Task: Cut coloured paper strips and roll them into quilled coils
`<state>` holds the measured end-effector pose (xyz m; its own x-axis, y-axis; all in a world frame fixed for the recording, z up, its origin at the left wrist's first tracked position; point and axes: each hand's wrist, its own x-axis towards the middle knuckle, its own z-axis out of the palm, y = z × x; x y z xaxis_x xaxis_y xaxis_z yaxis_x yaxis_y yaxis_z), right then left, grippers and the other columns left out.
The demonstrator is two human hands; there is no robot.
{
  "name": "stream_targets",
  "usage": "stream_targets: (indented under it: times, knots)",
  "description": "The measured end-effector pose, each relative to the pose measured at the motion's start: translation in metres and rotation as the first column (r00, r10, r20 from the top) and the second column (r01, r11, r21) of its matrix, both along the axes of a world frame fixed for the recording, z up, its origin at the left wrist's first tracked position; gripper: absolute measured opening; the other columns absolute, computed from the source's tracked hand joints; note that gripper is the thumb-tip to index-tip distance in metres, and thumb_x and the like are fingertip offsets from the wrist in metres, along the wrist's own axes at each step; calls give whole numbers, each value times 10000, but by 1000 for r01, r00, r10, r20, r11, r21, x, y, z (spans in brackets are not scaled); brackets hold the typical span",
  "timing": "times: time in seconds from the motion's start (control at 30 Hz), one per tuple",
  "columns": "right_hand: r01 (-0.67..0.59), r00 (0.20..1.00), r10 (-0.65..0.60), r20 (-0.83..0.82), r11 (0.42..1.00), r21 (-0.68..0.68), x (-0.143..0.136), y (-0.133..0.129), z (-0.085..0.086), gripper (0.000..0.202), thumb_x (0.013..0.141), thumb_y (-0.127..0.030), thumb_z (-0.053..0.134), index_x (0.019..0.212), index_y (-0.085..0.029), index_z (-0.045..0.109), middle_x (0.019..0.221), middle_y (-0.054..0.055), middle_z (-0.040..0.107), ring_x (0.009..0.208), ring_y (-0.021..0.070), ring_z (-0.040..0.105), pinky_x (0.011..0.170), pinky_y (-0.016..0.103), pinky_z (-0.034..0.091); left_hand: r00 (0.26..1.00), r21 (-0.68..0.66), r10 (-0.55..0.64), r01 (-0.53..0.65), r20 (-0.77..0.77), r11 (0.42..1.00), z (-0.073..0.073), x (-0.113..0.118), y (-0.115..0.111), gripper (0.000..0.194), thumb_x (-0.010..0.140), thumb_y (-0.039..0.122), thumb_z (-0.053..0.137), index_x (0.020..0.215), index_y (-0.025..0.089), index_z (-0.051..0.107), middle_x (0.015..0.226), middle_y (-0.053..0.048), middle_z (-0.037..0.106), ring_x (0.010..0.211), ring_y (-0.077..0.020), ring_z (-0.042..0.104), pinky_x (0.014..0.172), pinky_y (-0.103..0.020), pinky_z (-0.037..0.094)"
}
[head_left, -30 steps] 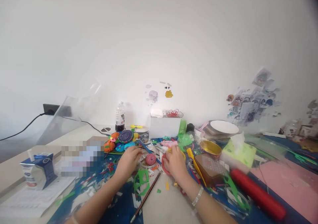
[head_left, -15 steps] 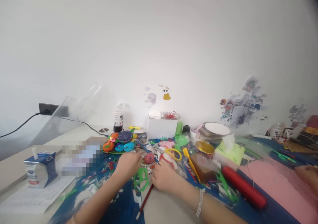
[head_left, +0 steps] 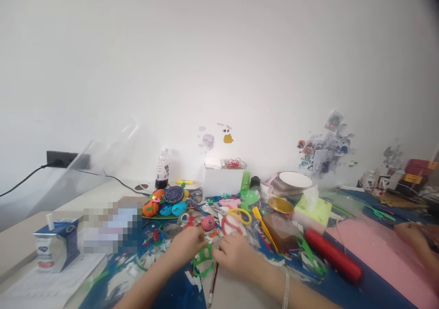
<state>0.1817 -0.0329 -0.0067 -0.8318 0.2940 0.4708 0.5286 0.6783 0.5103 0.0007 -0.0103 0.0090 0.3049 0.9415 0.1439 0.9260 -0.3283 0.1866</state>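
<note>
My left hand (head_left: 188, 243) is closed, fingertips pinched together; whatever they hold is too small or hidden to make out. Facing it, my right hand (head_left: 233, 253) has curled fingers, and a dark red pencil (head_left: 213, 284) with a silver end sticks out below them. Just beyond both hands lies a pink coiled disc (head_left: 208, 223). A green cut-out piece (head_left: 203, 261) rests between the hands, near the left fingertips. Behind my right hand are red-handled scissors (head_left: 233, 224) and a yellow ring (head_left: 241, 216).
Paper scraps cover the blue mat. Colourful wound balls (head_left: 164, 204) and a bottle (head_left: 162, 169) stand behind left; a drink carton (head_left: 56, 246) is far left. On the right are a tissue pack (head_left: 313, 210), a red roll (head_left: 332, 255), pink sheet (head_left: 370, 254) and another person's hand (head_left: 408, 236).
Both hands have come slightly nearer to me. The pencil has swung more upright, its silver end moving right. The green piece has shifted right and nearer. The view has tilted slightly.
</note>
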Motion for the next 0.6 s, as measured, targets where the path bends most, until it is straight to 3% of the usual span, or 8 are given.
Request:
stream_targets:
  times: [0.07, 0.13, 0.27, 0.4, 0.47, 0.53, 0.6]
  knots:
    - [6, 994, -19, -109, 994, -113, -2, -5, -8, 106, 802, -144, 465, 888, -176, 518, 741, 37, 577, 645, 163, 480, 538, 269, 315, 1000, 9, 19, -19, 20, 1000, 0, -1, 1, 187, 764, 262, 434, 717, 198, 603, 747, -50, 683, 706, -200, 636, 553, -229, 404]
    - [-64, 989, 33, -143, 974, -218, -5, -11, -17, 127, 796, -192, 496, 922, -190, 513, 839, 34, 595, 701, 164, 491, 564, 259, 341, 998, 29, 45, -46, 39, 999, 2, -5, 3, 231, 796, 253, 383, 771, 184, 601, 811, -79, 682, 769, -217, 631, 591, -247, 411]
    - [-109, 976, 20, -215, 906, -410, -3, -22, -32, 205, 773, -282, 529, 961, -201, 511, 961, 24, 606, 788, 180, 511, 644, 262, 394, 997, 48, 39, -42, 66, 998, 11, -7, 1, 264, 822, 233, 337, 851, 180, 593, 880, -87, 678, 816, -205, 623, 629, -247, 421]
    - [-186, 945, 21, -327, 856, -482, 15, -23, -43, 176, 780, -260, 478, 935, -198, 535, 925, 38, 622, 808, 185, 530, 710, 268, 409, 999, 45, -24, 21, 44, 999, 13, 5, -20, 276, 833, 238, 346, 865, 198, 617, 856, -68, 689, 798, -194, 631, 657, -250, 435]
    - [-228, 915, 0, -405, 826, -516, 25, -20, -47, 158, 805, -267, 441, 900, -201, 548, 870, 38, 629, 778, 173, 541, 698, 255, 414, 998, 33, -61, 61, -1, 998, 3, 16, -35, 252, 800, 222, 411, 822, 165, 655, 871, -105, 691, 845, -239, 624, 730, -309, 443]
    - [-264, 880, -31, -474, 797, -543, 33, -17, -46, 186, 828, -314, 418, 869, -202, 561, 829, 38, 629, 754, 166, 548, 688, 250, 419, 974, -41, -145, 140, -174, 989, -15, 25, -47, 232, 762, 191, 466, 832, 133, 680, 896, -142, 694, 891, -291, 612, 769, -383, 449]
    - [-291, 844, -78, -531, 764, -575, 36, -18, -38, 251, 840, -392, 412, 847, -202, 575, 826, 44, 628, 765, 172, 556, 706, 263, 422, 962, 33, -175, 186, -209, 982, -36, 31, -55, 306, 753, 232, 524, 1012, 115, 638, 1064, -168, 648, 1018, -313, 564, 827, -393, 444]
